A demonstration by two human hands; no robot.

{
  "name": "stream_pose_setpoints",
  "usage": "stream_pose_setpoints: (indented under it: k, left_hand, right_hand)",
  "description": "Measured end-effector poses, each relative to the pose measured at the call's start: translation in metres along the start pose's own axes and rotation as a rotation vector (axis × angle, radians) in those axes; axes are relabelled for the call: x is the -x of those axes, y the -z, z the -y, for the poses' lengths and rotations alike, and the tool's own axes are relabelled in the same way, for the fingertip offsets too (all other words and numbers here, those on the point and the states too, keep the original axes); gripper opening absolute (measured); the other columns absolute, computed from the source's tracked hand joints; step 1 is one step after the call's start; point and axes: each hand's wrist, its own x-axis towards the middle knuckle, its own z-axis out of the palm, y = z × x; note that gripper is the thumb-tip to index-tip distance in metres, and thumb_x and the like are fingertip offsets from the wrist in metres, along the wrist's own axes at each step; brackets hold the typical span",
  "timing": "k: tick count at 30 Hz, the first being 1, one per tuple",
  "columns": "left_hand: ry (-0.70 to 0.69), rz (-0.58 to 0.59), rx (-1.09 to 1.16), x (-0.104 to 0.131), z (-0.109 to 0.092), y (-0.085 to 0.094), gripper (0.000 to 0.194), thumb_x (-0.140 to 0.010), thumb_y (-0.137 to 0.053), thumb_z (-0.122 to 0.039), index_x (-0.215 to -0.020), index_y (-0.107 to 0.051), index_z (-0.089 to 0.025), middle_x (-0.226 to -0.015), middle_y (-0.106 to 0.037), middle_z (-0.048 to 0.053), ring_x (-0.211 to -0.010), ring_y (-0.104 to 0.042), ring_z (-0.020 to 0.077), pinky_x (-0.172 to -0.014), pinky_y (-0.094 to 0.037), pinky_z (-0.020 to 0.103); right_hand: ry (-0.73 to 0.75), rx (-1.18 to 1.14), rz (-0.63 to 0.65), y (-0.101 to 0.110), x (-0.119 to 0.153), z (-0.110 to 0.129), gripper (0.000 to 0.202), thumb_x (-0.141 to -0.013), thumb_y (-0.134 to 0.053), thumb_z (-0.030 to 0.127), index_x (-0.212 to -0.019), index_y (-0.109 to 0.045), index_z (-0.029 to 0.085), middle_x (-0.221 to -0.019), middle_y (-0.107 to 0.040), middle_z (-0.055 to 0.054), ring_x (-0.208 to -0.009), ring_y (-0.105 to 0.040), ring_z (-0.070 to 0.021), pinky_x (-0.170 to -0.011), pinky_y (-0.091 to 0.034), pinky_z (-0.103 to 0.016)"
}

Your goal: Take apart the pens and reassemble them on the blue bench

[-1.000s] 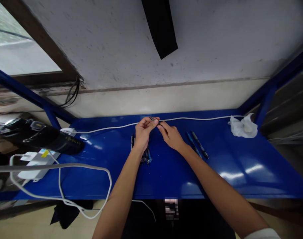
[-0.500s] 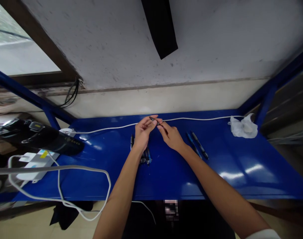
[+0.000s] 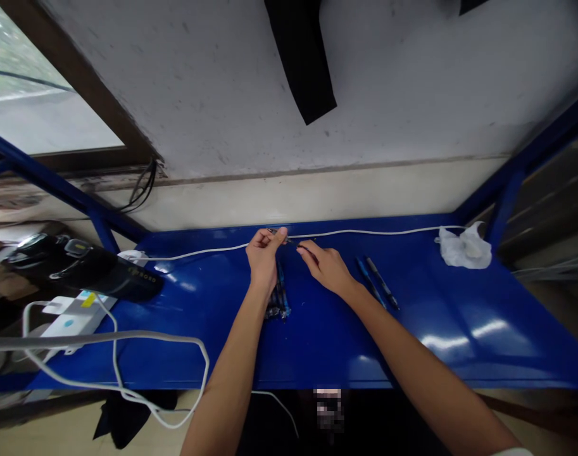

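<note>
head view: left hand [image 3: 264, 259], right hand [image 3: 330, 269] closely pinch dark pen [image 3: 292, 242]

The hands [image 3: 263, 261] have drawn apart along a slim dark piece [image 3: 292, 242].

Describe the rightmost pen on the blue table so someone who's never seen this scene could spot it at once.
On the blue table, look to the right of the person's right hand. Side by side lie a bluer pen and, farther from the hand, the rightmost pen, set apart by its darker, greyer look.
</note>
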Motion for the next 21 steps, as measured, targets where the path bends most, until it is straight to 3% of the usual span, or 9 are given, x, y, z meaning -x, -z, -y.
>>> stream_pose_setpoints:
  k: [7, 12, 16, 21]
  left_hand:
    - [-0.001, -0.083, 0.063, -0.008, -0.008, 0.010, 0.028, -0.083, -0.094, -0.039, -0.095, -0.079, -0.019, -0.104, -0.082, 0.007, -0.099, -0.079, 0.0184, -0.089, -0.057, 0.030]
    - [0.014, -0.162, 0.186, -0.015, -0.013, 0.024, 0.031, -0.088, -0.091, -0.042, -0.108, -0.080, -0.021, -0.118, -0.083, 0.008, -0.104, -0.079, 0.0158, -0.098, -0.057, 0.031]
    - [0.045, -0.133, 0.201, -0.016, -0.015, 0.026, 0.035, -0.088, -0.091, -0.044, -0.114, -0.080, -0.022, -0.121, -0.083, 0.008, -0.106, -0.079, 0.0161, -0.098, -0.057, 0.031]
    - [0.085, -0.091, 0.190, -0.010, -0.014, 0.017, 0.040, -0.088, -0.091, -0.044, -0.118, -0.080, -0.019, -0.116, -0.084, 0.011, -0.098, -0.080, 0.0162, -0.095, -0.057, 0.031]
  right_hand:
    - [0.016, -0.052, -0.053, 0.003, -0.002, 0.002, 0.032, -0.115, -0.044, 0.039, -0.119, -0.071, 0.023, -0.092, -0.079, -0.005, -0.073, -0.069, -0.0191, -0.070, -0.042, -0.029]
    - [0.008, -0.042, -0.059, 0.003, -0.001, 0.001, 0.035, -0.115, -0.042, 0.041, -0.119, -0.071, 0.023, -0.080, -0.075, -0.002, -0.064, -0.064, -0.0175, -0.065, -0.040, -0.028]
    - [0.010, -0.031, -0.052, 0.002, -0.001, 0.000, 0.037, -0.116, -0.042, 0.044, -0.124, -0.072, 0.024, -0.077, -0.075, -0.001, -0.062, -0.065, -0.0174, -0.064, -0.040, -0.028]
    - [0.019, -0.038, -0.043, 0.003, -0.001, 0.002, 0.039, -0.117, -0.041, 0.045, -0.127, -0.072, 0.024, -0.078, -0.076, -0.002, -0.062, -0.067, -0.0173, -0.064, -0.041, -0.028]
